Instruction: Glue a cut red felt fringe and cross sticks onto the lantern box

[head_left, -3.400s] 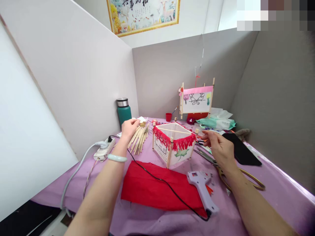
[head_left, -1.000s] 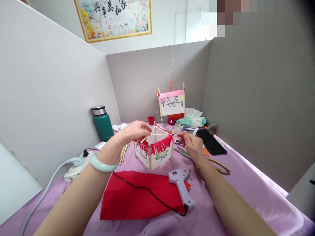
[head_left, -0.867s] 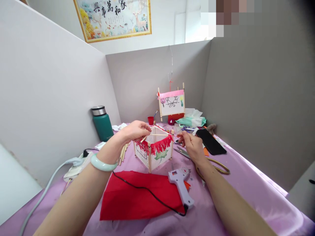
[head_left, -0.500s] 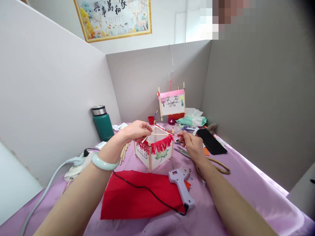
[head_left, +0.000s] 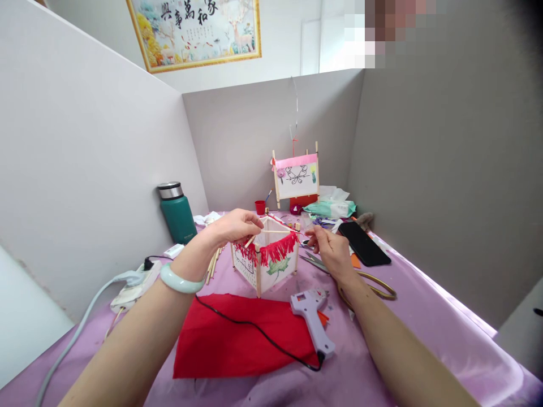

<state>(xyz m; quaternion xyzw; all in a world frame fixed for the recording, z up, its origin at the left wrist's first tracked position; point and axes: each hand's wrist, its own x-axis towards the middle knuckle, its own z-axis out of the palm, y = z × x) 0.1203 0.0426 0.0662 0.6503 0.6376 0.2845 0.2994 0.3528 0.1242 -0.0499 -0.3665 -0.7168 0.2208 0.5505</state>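
Observation:
A small square paper lantern (head_left: 278,268) with a wooden stick frame stands on the table. Red fringe (head_left: 278,249) runs along its upper edge, and a green leaf and a line drawing decate its sides. Above its open top, my left hand (head_left: 238,226) is closed in a pinch on a thin wooden stick (head_left: 278,231), which reaches right across the lantern. Just right of the lantern, my right hand (head_left: 330,246) has its fingers pinched together. A thin red thread (head_left: 302,233) runs from the stick's end toward those fingertips.
Before the lantern lie red cloth (head_left: 237,350) and a glue gun (head_left: 314,322) with its black cord. Scissors (head_left: 377,285) and a phone (head_left: 365,244) are at right. A green bottle (head_left: 177,215) and power strip (head_left: 136,291) stand left. Another lantern (head_left: 297,178) hangs behind.

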